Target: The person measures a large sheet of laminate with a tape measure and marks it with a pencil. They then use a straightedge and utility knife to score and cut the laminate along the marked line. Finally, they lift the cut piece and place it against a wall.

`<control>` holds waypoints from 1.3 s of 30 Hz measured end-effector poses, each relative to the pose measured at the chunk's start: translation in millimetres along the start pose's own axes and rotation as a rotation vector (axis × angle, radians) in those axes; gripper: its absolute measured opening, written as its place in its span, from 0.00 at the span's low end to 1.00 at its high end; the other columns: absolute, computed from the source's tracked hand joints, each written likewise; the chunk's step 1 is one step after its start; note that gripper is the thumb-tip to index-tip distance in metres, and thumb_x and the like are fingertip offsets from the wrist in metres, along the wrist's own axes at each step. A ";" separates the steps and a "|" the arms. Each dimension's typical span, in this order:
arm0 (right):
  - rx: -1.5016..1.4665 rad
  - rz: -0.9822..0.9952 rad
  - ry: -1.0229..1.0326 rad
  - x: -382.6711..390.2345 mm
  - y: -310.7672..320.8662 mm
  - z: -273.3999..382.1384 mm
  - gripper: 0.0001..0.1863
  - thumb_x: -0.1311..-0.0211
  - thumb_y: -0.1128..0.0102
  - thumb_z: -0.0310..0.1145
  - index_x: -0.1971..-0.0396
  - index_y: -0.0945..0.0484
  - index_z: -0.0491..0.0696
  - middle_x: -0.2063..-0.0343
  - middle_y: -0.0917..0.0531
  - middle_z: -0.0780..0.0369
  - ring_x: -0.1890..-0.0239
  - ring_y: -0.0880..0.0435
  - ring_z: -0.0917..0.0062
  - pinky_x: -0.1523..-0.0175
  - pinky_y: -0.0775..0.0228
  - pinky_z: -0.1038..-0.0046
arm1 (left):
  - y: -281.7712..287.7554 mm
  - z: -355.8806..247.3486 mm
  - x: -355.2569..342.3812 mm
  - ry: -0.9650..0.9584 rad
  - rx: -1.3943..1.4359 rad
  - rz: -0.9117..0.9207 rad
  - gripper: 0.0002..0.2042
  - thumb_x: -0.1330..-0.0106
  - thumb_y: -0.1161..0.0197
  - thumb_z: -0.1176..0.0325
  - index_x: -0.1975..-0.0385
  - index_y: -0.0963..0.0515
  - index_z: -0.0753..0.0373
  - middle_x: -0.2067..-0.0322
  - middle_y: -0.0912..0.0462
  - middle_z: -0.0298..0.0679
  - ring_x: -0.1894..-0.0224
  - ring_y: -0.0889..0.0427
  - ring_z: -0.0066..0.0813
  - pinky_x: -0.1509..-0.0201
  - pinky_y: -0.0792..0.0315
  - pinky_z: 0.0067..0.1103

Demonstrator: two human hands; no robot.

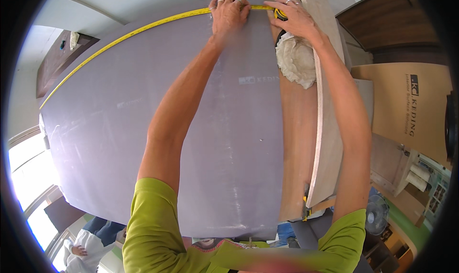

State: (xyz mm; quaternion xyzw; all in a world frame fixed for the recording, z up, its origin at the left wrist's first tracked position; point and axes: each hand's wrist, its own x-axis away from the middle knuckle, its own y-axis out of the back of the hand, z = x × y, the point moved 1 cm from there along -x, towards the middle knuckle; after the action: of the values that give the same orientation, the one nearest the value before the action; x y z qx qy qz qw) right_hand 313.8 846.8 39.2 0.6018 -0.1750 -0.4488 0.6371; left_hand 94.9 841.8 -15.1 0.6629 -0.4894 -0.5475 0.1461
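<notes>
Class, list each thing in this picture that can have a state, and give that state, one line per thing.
tape measure: case held in right hand, yellow blade pulled out along the panel's far edge.
grey panel: lying flat, film-covered.
left hand: pressing the blade onto the panel.
right hand: gripping the tape case.
white cloth: crumpled on the wooden board.

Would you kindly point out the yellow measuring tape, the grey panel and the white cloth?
yellow measuring tape (143, 30), head view, on the blade.
grey panel (119, 120), head view, on its bare face.
white cloth (296, 57), head view, on its middle.
</notes>
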 end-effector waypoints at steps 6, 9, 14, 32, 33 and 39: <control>0.007 -0.071 0.139 -4.9 -14.4 -14.3 0.24 0.38 0.36 0.35 0.41 0.21 0.49 0.51 0.17 0.54 0.46 0.21 0.55 0.39 0.30 0.58 | -12.8 0.8 -1.1 -0.068 -0.033 0.050 0.08 0.34 0.39 0.64 0.61 0.15 0.56 0.59 0.16 0.42 0.49 0.20 0.42 0.40 0.32 0.44; -0.060 0.063 0.081 -5.6 -8.6 -20.2 0.26 0.39 0.37 0.30 0.38 0.22 0.50 0.45 0.19 0.51 0.41 0.22 0.54 0.35 0.32 0.60 | -13.7 -3.5 -1.8 -0.058 -0.156 0.092 0.09 0.36 0.41 0.66 0.66 0.13 0.55 0.62 0.14 0.45 0.53 0.17 0.45 0.45 0.28 0.43; -0.014 0.190 -0.005 -14.0 -16.3 -27.1 0.28 0.35 0.39 0.26 0.33 0.27 0.51 0.37 0.24 0.52 0.33 0.29 0.54 0.30 0.37 0.58 | -11.9 -2.7 -0.6 0.055 0.090 0.018 0.10 0.37 0.39 0.67 0.62 0.10 0.50 0.55 0.16 0.41 0.42 0.24 0.42 0.27 0.44 0.47; -0.029 0.022 0.112 -16.2 -14.5 -19.8 0.25 0.39 0.35 0.34 0.40 0.20 0.53 0.48 0.18 0.56 0.44 0.21 0.57 0.36 0.30 0.62 | -17.4 4.9 -2.7 0.018 -0.069 0.005 0.11 0.36 0.41 0.69 0.60 0.12 0.54 0.59 0.14 0.40 0.52 0.18 0.42 0.45 0.28 0.39; 0.020 0.051 0.059 -17.3 -18.0 -18.6 0.23 0.38 0.35 0.35 0.41 0.20 0.54 0.47 0.18 0.57 0.44 0.21 0.58 0.36 0.31 0.61 | -15.2 6.7 -3.2 -0.050 -0.068 -0.035 0.12 0.36 0.41 0.69 0.58 0.12 0.53 0.56 0.14 0.40 0.49 0.19 0.41 0.41 0.30 0.39; -0.253 -0.095 -0.021 -15.1 66.4 20.3 0.19 0.33 0.37 0.38 0.44 0.21 0.49 0.48 0.17 0.60 0.43 0.19 0.67 0.38 0.29 0.65 | -4.7 3.4 -3.8 0.093 0.061 0.087 0.15 0.28 0.46 0.67 0.51 0.13 0.45 0.50 0.18 0.34 0.40 0.26 0.36 0.28 0.42 0.37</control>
State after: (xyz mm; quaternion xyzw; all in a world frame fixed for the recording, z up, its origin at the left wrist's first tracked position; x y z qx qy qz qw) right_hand 314.2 837.8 109.7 0.5194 -0.0948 -0.5033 0.6840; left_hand 94.6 848.2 -17.6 0.6697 -0.5270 -0.4941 0.1722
